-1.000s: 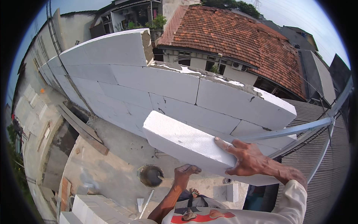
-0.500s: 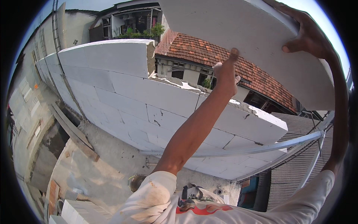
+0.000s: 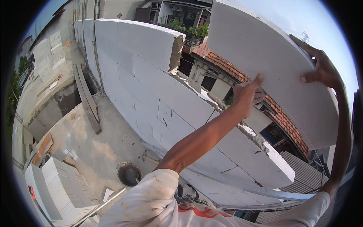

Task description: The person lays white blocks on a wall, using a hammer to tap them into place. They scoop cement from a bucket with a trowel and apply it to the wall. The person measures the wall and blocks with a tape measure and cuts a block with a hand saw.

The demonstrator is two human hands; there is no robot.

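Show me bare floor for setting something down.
Bare floor lies between the planks, bucket and white wall. Crowded: around the stacked blocks, lower left; and at the raised block, by left hand and right hand.

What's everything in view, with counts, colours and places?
Held block: one, white, upper right.
Block wall: one, white, centre.
Mortar: several patches, grey, wall's top edge.
Block stack: one, white, lower left.
Planks: two, brown, left of wall.
Bucket: one, dark, on the floor.
Metal bar: one, silvery, lower right.
Tiled roof: one, orange-brown, behind held block.
Corrugated roof: one, grey, lower right.
Plants: count unclear, green, top centre.
Left hand: one, bare, held block's lower edge.
Right hand: one, bare, block's upper edge.
Sleeves: two, off-white, bottom.
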